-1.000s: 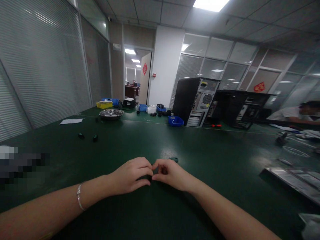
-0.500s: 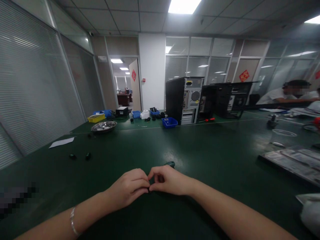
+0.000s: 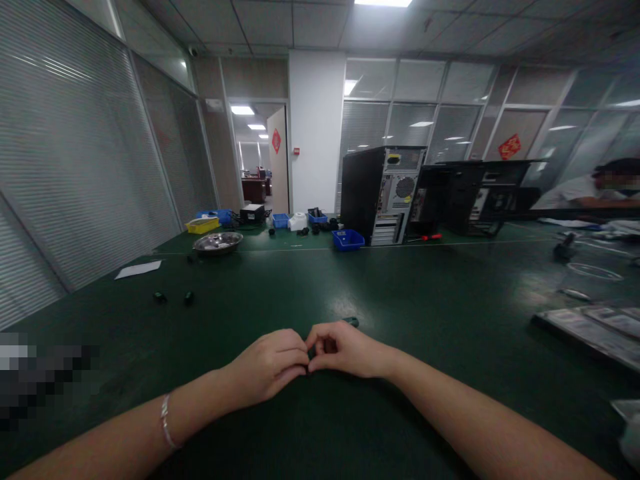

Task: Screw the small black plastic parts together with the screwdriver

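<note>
Where the fingertips meet above the green table (image 3: 280, 287), the left hand (image 3: 270, 363) and the right hand (image 3: 345, 348) both have their fingers curled in to a narrow gap, and a small dark piece (image 3: 307, 371) shows just between them; most of it is hidden, so I cannot tell which hand has hold of it. A silvery bracelet (image 3: 167, 420) circles the left wrist. Just beyond the right hand lies a dark green object (image 3: 353, 322), partly covered by it. Farther out to the left are two little dark items (image 3: 189, 298), a white sheet (image 3: 139, 269) and a round metal dish (image 3: 219, 252). Toward the far side, a blue tray (image 3: 349, 243) sits beside an upright computer tower (image 3: 360, 197), with a red-handled tool (image 3: 432, 237) to its right. Well apart, at the far right, a person in white (image 3: 565, 195) leans forward.
</note>
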Demonstrator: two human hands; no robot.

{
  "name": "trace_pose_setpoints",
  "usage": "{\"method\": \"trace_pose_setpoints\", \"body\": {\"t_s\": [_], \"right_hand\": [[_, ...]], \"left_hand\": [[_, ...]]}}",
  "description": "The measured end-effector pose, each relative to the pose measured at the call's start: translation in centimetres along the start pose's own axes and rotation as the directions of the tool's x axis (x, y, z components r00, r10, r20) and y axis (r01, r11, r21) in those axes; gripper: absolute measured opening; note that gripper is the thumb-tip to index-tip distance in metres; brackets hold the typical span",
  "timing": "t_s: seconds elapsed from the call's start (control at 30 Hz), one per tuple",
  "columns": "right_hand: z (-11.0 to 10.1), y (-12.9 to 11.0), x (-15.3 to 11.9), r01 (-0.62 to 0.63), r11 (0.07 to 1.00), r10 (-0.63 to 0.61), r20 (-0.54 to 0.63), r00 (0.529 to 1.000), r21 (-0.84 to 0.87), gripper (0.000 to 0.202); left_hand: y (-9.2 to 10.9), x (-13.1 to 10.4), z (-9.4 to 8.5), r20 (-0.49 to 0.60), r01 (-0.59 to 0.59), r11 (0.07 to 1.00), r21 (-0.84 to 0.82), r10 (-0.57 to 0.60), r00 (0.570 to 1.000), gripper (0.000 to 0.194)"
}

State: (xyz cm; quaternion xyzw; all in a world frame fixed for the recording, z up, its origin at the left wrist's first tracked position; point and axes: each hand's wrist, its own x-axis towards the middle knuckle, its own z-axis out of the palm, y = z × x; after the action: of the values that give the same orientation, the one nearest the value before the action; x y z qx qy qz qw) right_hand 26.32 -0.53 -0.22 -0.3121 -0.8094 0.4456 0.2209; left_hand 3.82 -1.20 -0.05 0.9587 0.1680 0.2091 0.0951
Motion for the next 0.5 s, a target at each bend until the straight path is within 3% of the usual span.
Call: {"method": "trace_pose_setpoints", "body": {"t_s": [0.27, 0.37, 0.43, 0.5], "right_hand": [[-1.0, -1.2, -0.8, -0.016, 0.999, 0.016, 0.025, 1.0, -0.029, 0.037], [-1.8, -2.0, -1.0, -0.016, 0.987, -0.006, -0.138, 0.99, -0.158, 0.024], [-2.2, -2.2, -1.1, -0.022, 0.953, -0.065, -0.274, 0.959, -0.303, 0.019], [-2.3, -2.1, -1.1, -0.039, 0.891, -0.123, -0.323, 0.938, -0.451, 0.016]], "left_hand": [[0.5, -0.4, -0.4, 0.031, 0.077, 0.997, -0.015, -0.076, 0.997, 0.015], [1.0, -0.3, -0.6, 0.021, 0.139, 0.99, -0.023, -0.139, 0.99, 0.02], [1.4, -0.2, -0.5, 0.005, 0.196, 0.98, -0.032, -0.196, 0.981, 0.016], [1.7, -0.1, -0.5, -0.002, 0.248, 0.967, -0.063, -0.249, 0.969, 0.011]]}}
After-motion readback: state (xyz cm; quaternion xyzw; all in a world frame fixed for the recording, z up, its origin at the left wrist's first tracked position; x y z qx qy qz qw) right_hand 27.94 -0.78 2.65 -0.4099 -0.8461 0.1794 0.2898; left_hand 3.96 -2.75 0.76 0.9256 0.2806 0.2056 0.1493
